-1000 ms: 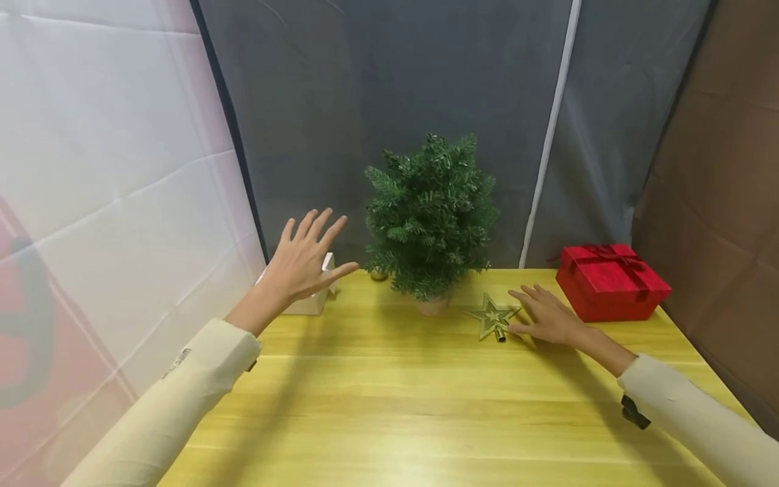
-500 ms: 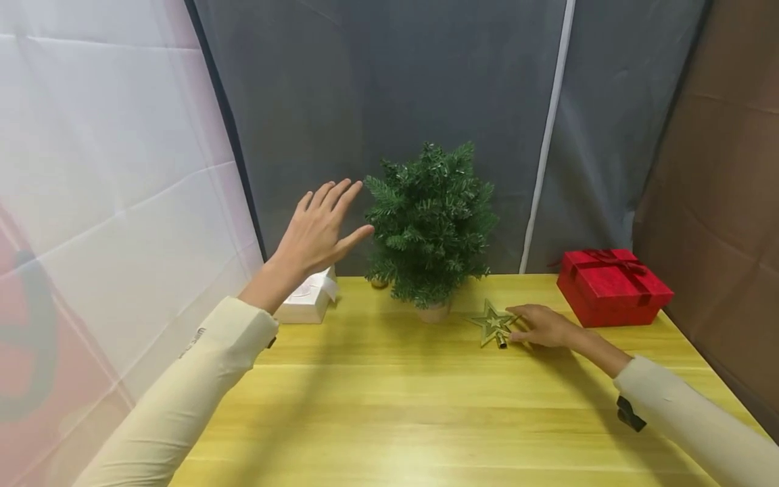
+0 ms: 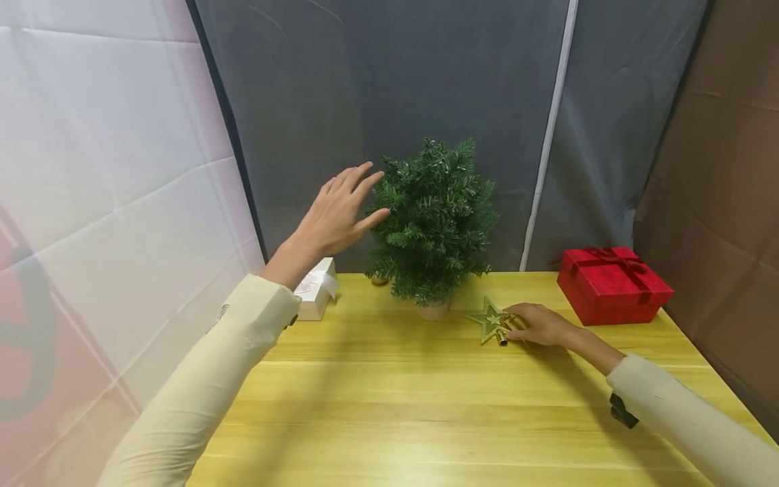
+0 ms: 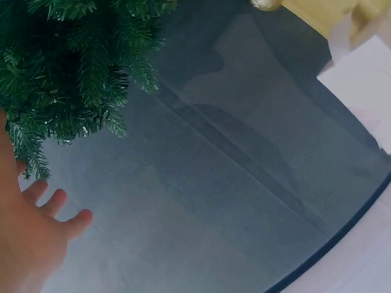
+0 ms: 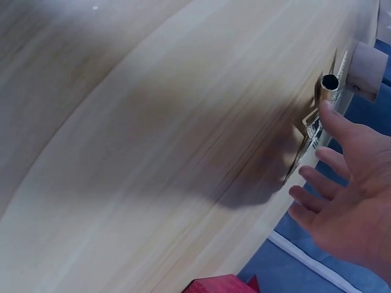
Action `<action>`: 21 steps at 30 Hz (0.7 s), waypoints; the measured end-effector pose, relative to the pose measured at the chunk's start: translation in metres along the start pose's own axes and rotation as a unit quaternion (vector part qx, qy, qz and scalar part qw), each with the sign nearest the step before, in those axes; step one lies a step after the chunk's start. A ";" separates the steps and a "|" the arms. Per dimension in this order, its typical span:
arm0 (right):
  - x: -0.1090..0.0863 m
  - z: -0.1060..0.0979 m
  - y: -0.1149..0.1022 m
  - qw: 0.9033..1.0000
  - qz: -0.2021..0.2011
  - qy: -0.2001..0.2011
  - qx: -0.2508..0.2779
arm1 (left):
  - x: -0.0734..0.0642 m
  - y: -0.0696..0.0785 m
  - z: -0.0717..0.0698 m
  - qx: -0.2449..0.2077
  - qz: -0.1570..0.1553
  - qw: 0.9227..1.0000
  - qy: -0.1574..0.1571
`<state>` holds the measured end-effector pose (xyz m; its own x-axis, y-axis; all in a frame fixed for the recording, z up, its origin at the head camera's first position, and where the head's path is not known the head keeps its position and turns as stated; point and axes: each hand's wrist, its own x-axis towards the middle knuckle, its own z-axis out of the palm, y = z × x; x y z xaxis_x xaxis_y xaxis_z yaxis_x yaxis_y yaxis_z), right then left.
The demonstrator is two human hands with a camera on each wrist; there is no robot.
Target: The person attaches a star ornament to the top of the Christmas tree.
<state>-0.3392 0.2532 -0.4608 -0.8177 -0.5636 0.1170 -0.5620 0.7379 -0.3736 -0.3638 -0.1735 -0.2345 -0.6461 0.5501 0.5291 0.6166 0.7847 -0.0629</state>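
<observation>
A small green artificial Christmas tree stands upright at the back of the table. Beside its left side my left hand is raised with fingers spread, holding nothing; the fingertips come close to the branches in the left wrist view, and I cannot tell whether they touch. At the table, my right hand has thumb and fingers around the right point of a gold star tree topper, whose short tube faces me. The fingers partly hide that point of the star.
A red gift box with a ribbon sits at the back right of the yellow wood table. A white box with a bow is partly behind my left forearm. A small gold ball lies by the tree. Grey cloth hangs behind.
My left hand has risen and moved right, from in front of the white box toward the tree. My right hand's fingers have closed in around the star's right point.
</observation>
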 end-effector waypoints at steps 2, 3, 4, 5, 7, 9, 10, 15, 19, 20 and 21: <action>0.001 0.000 0.001 1.000 0.001 -0.001 0.000 | 0.003 0.000 0.001 -0.015 0.005 1.000 -0.006; 0.001 0.000 0.001 1.000 -0.001 -0.001 -0.003 | 0.004 0.000 0.002 -0.026 0.007 1.000 -0.007; 0.001 0.000 0.001 1.000 0.001 -0.002 0.000 | 0.005 0.000 0.003 -0.037 0.009 0.999 -0.009; 0.002 0.000 0.001 1.000 0.000 -0.001 -0.002 | 0.006 -0.001 0.004 -0.050 0.010 0.999 -0.009; 0.003 -0.001 0.001 1.000 -0.003 0.001 -0.003 | 0.008 0.000 0.005 -0.074 0.009 0.997 -0.010; 0.004 -0.001 0.001 1.000 -0.006 0.003 -0.005 | 0.008 -0.001 0.007 -0.097 0.012 0.995 -0.005; 0.004 -0.001 0.002 1.000 -0.005 0.003 -0.003 | 0.008 -0.001 0.008 -0.107 0.013 0.994 -0.001; 0.005 -0.001 0.005 1.000 0.000 -0.005 0.003 | 0.006 -0.002 0.013 -0.125 0.028 0.991 0.026; 0.002 0.000 0.008 1.000 -0.002 0.000 0.011 | 0.004 -0.002 0.015 -0.127 0.032 0.991 0.038; 0.001 0.001 0.009 1.000 -0.005 0.004 0.012 | 0.004 -0.001 0.015 -0.128 0.032 0.990 0.040; 0.000 0.001 0.010 1.000 -0.005 0.010 0.015 | 0.004 -0.001 0.015 -0.130 0.032 0.990 0.042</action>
<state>-0.3448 0.2600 -0.4651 -0.8142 -0.5635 0.1398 -0.5671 0.7203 -0.3994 -0.3742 -0.1679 -0.2452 -0.5686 0.5630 0.5997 0.7574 0.6429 0.1146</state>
